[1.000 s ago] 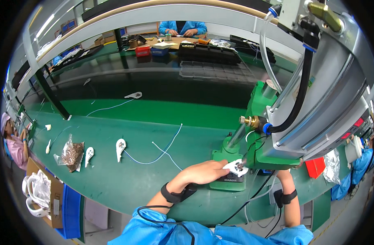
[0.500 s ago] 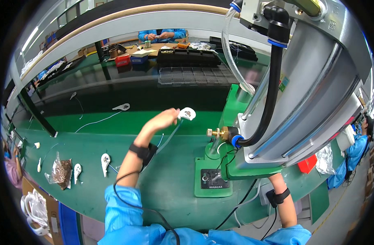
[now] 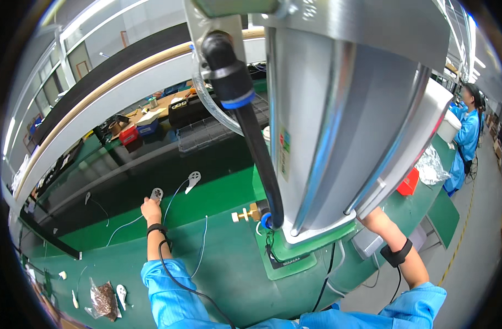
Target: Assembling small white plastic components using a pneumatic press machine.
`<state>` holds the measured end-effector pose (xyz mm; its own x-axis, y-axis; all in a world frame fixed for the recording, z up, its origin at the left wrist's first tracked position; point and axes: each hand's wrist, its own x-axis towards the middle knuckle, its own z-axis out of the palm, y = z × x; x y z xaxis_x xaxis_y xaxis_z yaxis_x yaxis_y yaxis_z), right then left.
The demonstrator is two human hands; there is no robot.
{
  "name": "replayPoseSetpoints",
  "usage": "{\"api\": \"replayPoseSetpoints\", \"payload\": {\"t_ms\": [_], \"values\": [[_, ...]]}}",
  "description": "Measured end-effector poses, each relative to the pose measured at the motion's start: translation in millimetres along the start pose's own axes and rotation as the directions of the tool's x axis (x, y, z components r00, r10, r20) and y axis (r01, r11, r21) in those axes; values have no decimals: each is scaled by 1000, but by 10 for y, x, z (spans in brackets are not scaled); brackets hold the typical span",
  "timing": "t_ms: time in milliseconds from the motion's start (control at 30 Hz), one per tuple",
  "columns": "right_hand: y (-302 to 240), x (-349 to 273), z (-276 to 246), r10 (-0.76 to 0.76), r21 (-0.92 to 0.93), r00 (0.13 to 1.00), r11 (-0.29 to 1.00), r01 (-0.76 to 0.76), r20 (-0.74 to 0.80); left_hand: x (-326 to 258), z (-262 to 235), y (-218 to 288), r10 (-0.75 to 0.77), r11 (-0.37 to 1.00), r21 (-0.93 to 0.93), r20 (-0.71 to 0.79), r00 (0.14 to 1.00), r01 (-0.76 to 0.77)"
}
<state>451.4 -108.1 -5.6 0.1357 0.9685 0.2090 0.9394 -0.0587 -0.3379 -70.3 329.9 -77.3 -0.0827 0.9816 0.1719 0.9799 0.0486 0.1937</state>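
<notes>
My left hand [image 3: 150, 210] reaches over the green strip beyond the table, its fingers closed on a white plastic part [image 3: 157, 193] with a rounded head. A thin pale cable [image 3: 124, 225] runs from that part toward the near left. To its right lies a similar white part [image 3: 193, 180] with a tapered tail and its own blue cable [image 3: 176, 196]. My right hand [image 3: 376, 220] is at the right side of a large grey pneumatic press [image 3: 327, 131]; its fingers are hidden behind the machine. A black band with a wire circles each wrist.
The press's green base [image 3: 289, 268] stands on the green table [image 3: 229, 285]. A brass fitting [image 3: 245, 214] sticks out leftward. At lower left are a clear bag of brown bits [image 3: 103, 301] and another white part [image 3: 121, 296]. A red bin [image 3: 408, 182] sits right; a person [image 3: 467, 131] stands beyond.
My left hand has let go of one corded white part, now lying on the green strip, and moved left to another. The view has swung right, with the press looming larger.
</notes>
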Motion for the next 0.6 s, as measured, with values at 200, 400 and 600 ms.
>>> {"api": "replayPoseSetpoints", "payload": {"t_ms": [200, 400, 600], "values": [[-409, 20, -264, -43, -37, 996, 998, 41, -72, -233, -209, 212, 272, 962, 101, -277, 922, -254], [-524, -152, -356, -118, -109, 991, 988, 110, -70, -166, -60, 170, 273, 951, -132, -62, 960, -279], [-582, -230, -503, -107, -78, 989, 992, 99, -105, -790, -1080, 851, -17, 818, -521, -445, 896, -243]]}}
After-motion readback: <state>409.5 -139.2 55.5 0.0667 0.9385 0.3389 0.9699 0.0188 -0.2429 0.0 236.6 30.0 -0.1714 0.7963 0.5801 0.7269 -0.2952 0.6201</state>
